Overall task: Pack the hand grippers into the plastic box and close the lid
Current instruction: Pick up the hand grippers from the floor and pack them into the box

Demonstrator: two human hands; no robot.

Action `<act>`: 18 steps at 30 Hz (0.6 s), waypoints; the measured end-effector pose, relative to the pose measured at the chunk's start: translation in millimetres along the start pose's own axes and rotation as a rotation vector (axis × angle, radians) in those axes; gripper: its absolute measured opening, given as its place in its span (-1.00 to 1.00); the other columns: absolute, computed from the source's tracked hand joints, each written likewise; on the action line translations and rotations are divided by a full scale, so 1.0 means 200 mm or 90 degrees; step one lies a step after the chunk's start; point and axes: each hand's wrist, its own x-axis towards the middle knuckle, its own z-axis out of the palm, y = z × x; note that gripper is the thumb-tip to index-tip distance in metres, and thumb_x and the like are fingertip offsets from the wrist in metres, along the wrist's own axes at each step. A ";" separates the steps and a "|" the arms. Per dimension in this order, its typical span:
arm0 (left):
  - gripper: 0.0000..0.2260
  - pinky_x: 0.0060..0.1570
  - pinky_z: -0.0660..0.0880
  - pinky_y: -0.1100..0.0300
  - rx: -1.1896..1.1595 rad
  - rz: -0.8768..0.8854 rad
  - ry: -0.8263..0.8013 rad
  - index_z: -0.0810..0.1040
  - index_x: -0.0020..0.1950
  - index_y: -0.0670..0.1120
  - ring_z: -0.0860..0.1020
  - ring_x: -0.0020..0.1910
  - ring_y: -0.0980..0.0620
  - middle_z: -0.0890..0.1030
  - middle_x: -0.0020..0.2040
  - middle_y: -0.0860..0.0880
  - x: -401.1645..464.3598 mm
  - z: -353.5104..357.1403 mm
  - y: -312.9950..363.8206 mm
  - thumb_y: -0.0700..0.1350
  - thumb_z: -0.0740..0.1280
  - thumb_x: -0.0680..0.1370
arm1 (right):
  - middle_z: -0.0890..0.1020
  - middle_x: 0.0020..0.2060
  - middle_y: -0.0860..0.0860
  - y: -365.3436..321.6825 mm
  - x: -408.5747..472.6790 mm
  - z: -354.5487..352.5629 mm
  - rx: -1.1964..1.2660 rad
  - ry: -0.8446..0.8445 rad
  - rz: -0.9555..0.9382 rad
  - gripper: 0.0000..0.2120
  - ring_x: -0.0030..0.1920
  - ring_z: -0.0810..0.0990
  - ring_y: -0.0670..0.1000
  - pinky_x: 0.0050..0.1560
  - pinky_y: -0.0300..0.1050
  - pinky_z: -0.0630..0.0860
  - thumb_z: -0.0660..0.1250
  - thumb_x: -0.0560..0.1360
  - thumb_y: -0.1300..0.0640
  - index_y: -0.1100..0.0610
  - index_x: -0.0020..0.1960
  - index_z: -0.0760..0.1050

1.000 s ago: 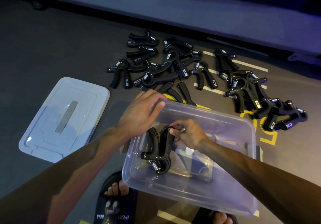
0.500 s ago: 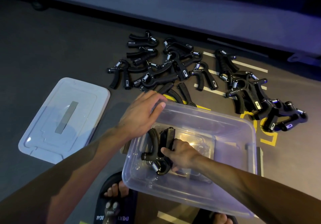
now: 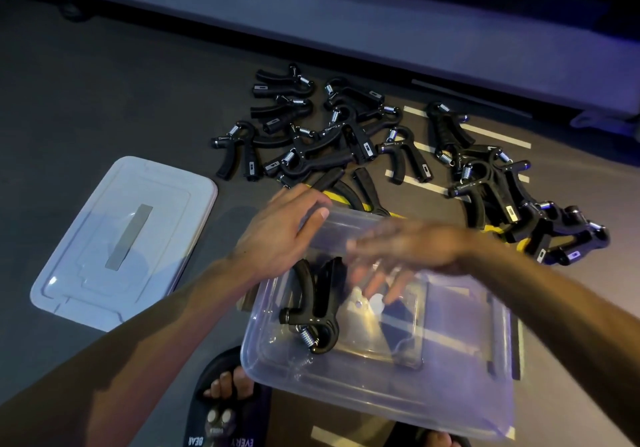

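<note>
Left hand (image 3: 277, 238) grips plastic box (image 3: 381, 408) rim at frame centre, steadying it. Right hand (image 3: 408, 249) blurred, fingers spread, empty. One hand gripper (image 3: 313, 308) inside; lid (image 3: 121, 238) set aside left.

It is dim here, with a blue glow at the top. My right hand (image 3: 408, 249) looks smeared and blurry. Light shines off the clear box (image 3: 460, 408) bottom. The edges of the view bend and go dark.
</note>
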 end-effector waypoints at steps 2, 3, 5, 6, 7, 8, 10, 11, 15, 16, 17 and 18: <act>-0.75 0.20 0.43 0.04 -0.006 0.001 0.006 0.54 0.24 0.04 0.49 0.12 0.09 0.55 0.11 0.12 0.00 0.00 0.00 0.06 0.13 0.69 | 0.71 -0.02 0.24 -0.10 -0.04 -0.12 0.049 0.083 -0.091 -0.60 -0.21 0.70 0.13 -0.32 -0.07 0.63 0.28 0.56 -0.05 0.28 0.15 0.56; -0.76 0.17 0.45 0.05 -0.011 0.003 0.010 0.55 0.24 0.05 0.50 0.13 0.09 0.56 0.11 0.13 0.00 0.00 -0.01 0.06 0.15 0.70 | 0.72 -0.07 0.22 -0.13 -0.02 -0.18 0.052 0.168 -0.124 -0.67 -0.28 0.67 0.09 -0.36 -0.11 0.58 0.30 0.58 0.00 0.27 0.10 0.58; -0.78 0.15 0.47 0.08 -0.018 0.004 0.014 0.56 0.24 0.07 0.51 0.13 0.14 0.57 0.10 0.17 0.01 0.00 -0.02 0.04 0.18 0.70 | 0.73 -0.18 0.16 -0.12 0.07 -0.30 -0.028 0.350 -0.139 -0.84 -0.38 0.61 -0.01 -0.41 -0.19 0.52 0.33 0.60 0.14 0.22 -0.02 0.62; -0.78 0.15 0.47 0.10 -0.019 0.003 0.013 0.56 0.25 0.07 0.51 0.14 0.16 0.57 0.10 0.19 0.01 0.00 -0.02 0.04 0.18 0.70 | 0.72 -0.23 0.11 -0.09 0.14 -0.36 -0.110 0.415 -0.119 -0.87 -0.41 0.60 -0.07 -0.43 -0.23 0.51 0.34 0.58 0.19 0.18 -0.07 0.64; -0.78 0.15 0.47 0.12 -0.019 0.003 0.010 0.56 0.26 0.07 0.51 0.14 0.17 0.57 0.11 0.19 0.01 0.00 -0.03 0.04 0.19 0.70 | 0.71 -0.28 0.07 -0.05 0.21 -0.41 -0.200 0.450 -0.083 -0.88 -0.42 0.61 -0.09 -0.43 -0.26 0.51 0.34 0.55 0.22 0.15 -0.11 0.65; -0.78 0.15 0.46 0.14 -0.017 0.003 0.008 0.57 0.26 0.07 0.51 0.15 0.18 0.58 0.12 0.19 0.01 0.00 -0.03 0.03 0.19 0.70 | 0.70 -0.31 0.05 -0.01 0.28 -0.46 -0.281 0.462 -0.033 -0.87 -0.39 0.64 -0.07 -0.37 -0.24 0.55 0.34 0.51 0.22 0.12 -0.12 0.66; -0.78 0.14 0.44 0.21 -0.016 0.002 0.003 0.57 0.27 0.07 0.51 0.15 0.19 0.58 0.13 0.19 0.02 0.00 -0.03 0.02 0.20 0.70 | 0.67 -0.29 0.05 0.05 0.39 -0.52 -0.415 0.454 0.075 -0.87 -0.29 0.68 0.03 -0.21 -0.16 0.61 0.34 0.46 0.14 0.12 -0.08 0.65; -0.78 0.13 0.43 0.23 -0.016 0.000 0.001 0.57 0.27 0.07 0.51 0.15 0.19 0.58 0.12 0.19 0.02 0.00 -0.03 0.01 0.20 0.70 | 0.68 -0.27 0.06 0.08 0.42 -0.54 -0.450 0.437 0.115 -0.86 -0.28 0.69 0.07 -0.16 -0.11 0.65 0.37 0.44 0.11 0.13 -0.06 0.64; -0.79 0.12 0.44 0.21 -0.023 -0.007 -0.001 0.57 0.25 0.06 0.52 0.12 0.16 0.57 0.08 0.16 0.01 0.00 -0.02 0.01 0.20 0.70 | 0.67 -0.24 0.07 0.11 0.50 -0.55 -0.455 0.358 0.147 -0.78 -0.30 0.69 0.06 -0.14 -0.03 0.68 0.52 0.43 0.08 0.15 0.01 0.62; -0.80 0.12 0.44 0.19 -0.027 -0.008 0.001 0.58 0.24 0.05 0.52 0.11 0.15 0.57 0.07 0.15 0.01 -0.01 -0.01 0.00 0.21 0.70 | 0.66 -0.20 0.05 0.12 0.51 -0.55 -0.479 0.344 0.149 -0.75 -0.30 0.66 0.04 -0.15 -0.07 0.65 0.54 0.41 0.06 0.14 0.02 0.61; -0.81 0.11 0.45 0.17 -0.028 -0.008 0.001 0.58 0.23 0.05 0.52 0.10 0.15 0.57 0.06 0.15 0.01 -0.01 -0.01 -0.01 0.21 0.70 | 0.63 -0.16 0.05 0.12 0.52 -0.55 -0.513 0.335 0.150 -0.71 -0.28 0.62 0.04 -0.15 -0.09 0.61 0.56 0.39 0.04 0.12 0.02 0.60; -0.81 0.10 0.46 0.15 -0.026 -0.006 0.001 0.57 0.23 0.04 0.53 0.10 0.14 0.57 0.05 0.14 0.01 -0.01 -0.01 -0.02 0.21 0.71 | 0.61 -0.12 0.06 0.13 0.53 -0.54 -0.547 0.330 0.146 -0.68 -0.23 0.59 0.06 -0.13 -0.09 0.58 0.57 0.37 0.01 0.10 0.02 0.57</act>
